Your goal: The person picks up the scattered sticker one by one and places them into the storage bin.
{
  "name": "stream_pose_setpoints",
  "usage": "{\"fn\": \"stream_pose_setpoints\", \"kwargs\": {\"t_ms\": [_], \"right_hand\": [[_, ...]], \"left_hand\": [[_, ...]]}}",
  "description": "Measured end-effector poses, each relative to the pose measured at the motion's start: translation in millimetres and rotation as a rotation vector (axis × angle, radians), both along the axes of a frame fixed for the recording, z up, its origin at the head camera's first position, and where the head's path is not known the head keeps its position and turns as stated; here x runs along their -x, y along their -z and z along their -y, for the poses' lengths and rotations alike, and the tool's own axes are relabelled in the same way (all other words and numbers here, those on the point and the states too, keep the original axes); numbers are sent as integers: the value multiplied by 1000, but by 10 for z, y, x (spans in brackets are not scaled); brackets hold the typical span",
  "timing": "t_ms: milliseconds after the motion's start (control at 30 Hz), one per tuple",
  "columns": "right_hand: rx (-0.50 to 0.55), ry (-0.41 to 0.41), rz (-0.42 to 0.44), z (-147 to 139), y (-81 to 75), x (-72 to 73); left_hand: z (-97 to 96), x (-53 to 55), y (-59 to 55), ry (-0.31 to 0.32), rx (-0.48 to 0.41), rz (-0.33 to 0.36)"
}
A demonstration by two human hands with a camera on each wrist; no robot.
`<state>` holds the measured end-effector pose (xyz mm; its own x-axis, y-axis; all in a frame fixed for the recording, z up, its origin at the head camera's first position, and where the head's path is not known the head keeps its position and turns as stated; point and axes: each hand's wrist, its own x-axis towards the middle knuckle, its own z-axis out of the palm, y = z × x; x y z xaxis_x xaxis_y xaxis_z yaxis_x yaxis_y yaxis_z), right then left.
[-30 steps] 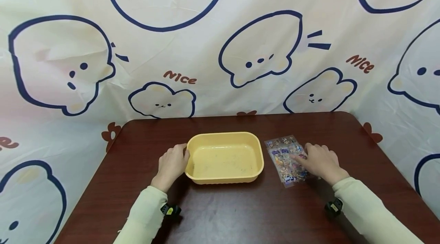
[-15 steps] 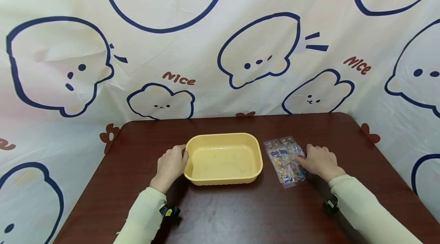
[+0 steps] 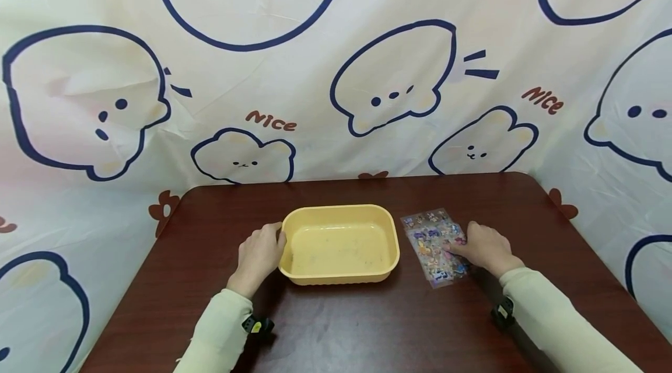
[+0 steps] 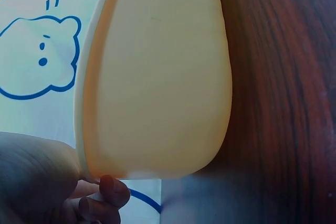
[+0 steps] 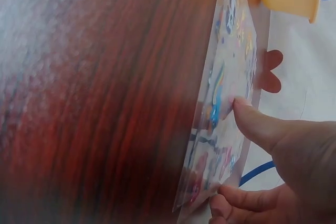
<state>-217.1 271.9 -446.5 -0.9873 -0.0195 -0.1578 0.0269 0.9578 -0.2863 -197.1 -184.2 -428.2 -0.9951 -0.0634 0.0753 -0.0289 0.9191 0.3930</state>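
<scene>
A yellow rectangular plastic basin stands on the table, with nothing in it but small dark specks on its floor. My left hand grips its left end; in the left wrist view the thumb and fingers meet at the rim corner. To the right of the basin lie clear sheets of colourful stickers, overlapping one another. My right hand holds them by their right edge. In the right wrist view its thumb lies on top of the sheets, and the other fingers curl at the edge, partly hidden.
The dark reddish-brown table has a glossy top with rounded far corners. A pale cloth with cartoon drawings hangs behind it and along both sides. Each wrist wears a small black camera.
The head view has drifted very slightly. Both hands keep their holds, and the basin and sticker sheets stay in place on the table.
</scene>
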Motion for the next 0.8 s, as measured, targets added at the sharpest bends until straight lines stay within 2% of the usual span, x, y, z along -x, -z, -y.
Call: {"fn": "stream_pose_setpoints", "kwargs": {"t_ms": [467,800], "right_hand": [[76,7,54,-31,-24,24],[111,16,1,-34,-11,32]], "left_hand": [[-4,4,-7,2,-6,8],[6,-4,-10,1,-11,11]]}}
